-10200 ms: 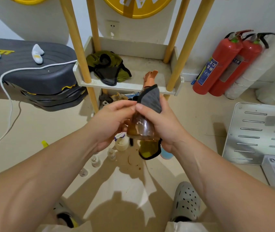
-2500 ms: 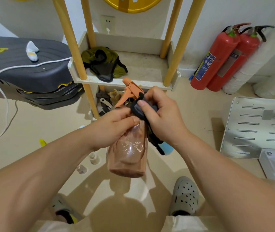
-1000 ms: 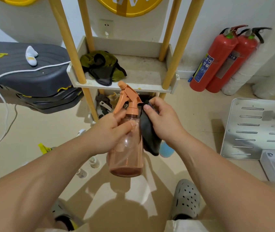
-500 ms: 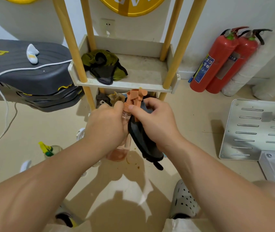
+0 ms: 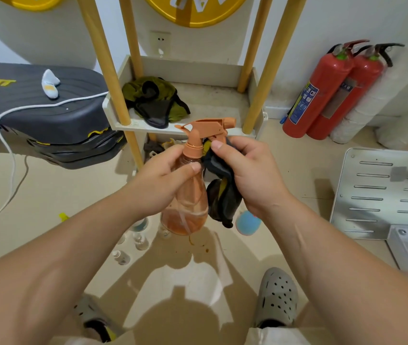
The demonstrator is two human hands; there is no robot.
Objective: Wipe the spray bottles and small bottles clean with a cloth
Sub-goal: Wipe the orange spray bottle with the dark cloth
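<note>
1. Gripping the orange spray bottle (image 5: 190, 207) by its shoulder, your left hand (image 5: 162, 185) holds it upright above the floor (image 5: 48, 195), in front of the shelf (image 5: 208, 130).
2. Your right hand (image 5: 251, 175) pinches the dark cloth (image 5: 221, 195) just beside the bottle's neck.
3. Small bottles (image 5: 140, 241) stand on the floor below your hands.
</note>
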